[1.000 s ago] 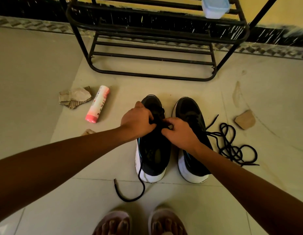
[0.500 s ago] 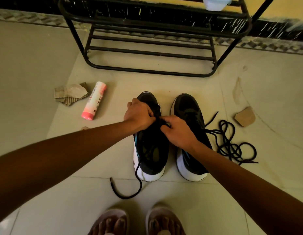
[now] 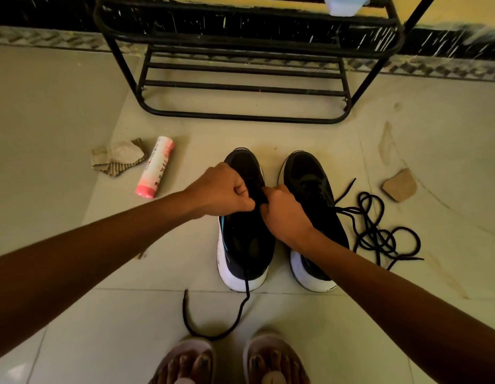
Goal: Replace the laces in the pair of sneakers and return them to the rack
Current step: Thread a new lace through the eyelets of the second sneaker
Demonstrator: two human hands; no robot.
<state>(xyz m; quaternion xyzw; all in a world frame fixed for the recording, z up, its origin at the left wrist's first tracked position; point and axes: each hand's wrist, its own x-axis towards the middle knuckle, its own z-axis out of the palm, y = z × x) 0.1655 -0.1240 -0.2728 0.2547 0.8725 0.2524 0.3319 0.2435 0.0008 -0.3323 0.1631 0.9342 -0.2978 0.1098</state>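
Floor: pale, smooth square tiles [image 3: 74, 112] with thin grout lines and faint brown smears on the right side.
Rack: a black metal-tube shoe rack [image 3: 240, 87] with rounded corners and slatted shelves, standing against the wall, just beyond the shoes' toes.
Sneakers: two black fabric shoes with thick white soles, side by side on the floor, toes toward the rack; the left sneaker [image 3: 245, 245] shows a blue stripe on its side, the right sneaker [image 3: 310, 178] sits just beside it.
Left hand: the left hand [image 3: 220, 189] is curled into a tight fist over the tongue area of the left sneaker, its grip closed narrow, apparently pinching the lace; the pinch itself is hidden by the fingers.
Right hand: the right hand [image 3: 285, 214] is also closed tight, knuckles up, touching the same shoe's lace area; the two fists nearly meet over it.
Threaded lace: a round black cord [image 3: 240, 309] runs out over the left sneaker's heel and curls in a hook shape on the floor, near the person's feet.
Loose lace: a second black lace [image 3: 379, 231] lies in tangled loops just right of the right sneaker.
Bottle: a pink-and-white cylindrical bottle [image 3: 155, 167] lies on its side, left of the shoes.
Scraps: torn corrugated cardboard [image 3: 116, 159] beside the bottle; a flat tan piece [image 3: 400, 185] far right.
Feet: bare toes in pale sandals [image 3: 271, 364] at the bottom edge.
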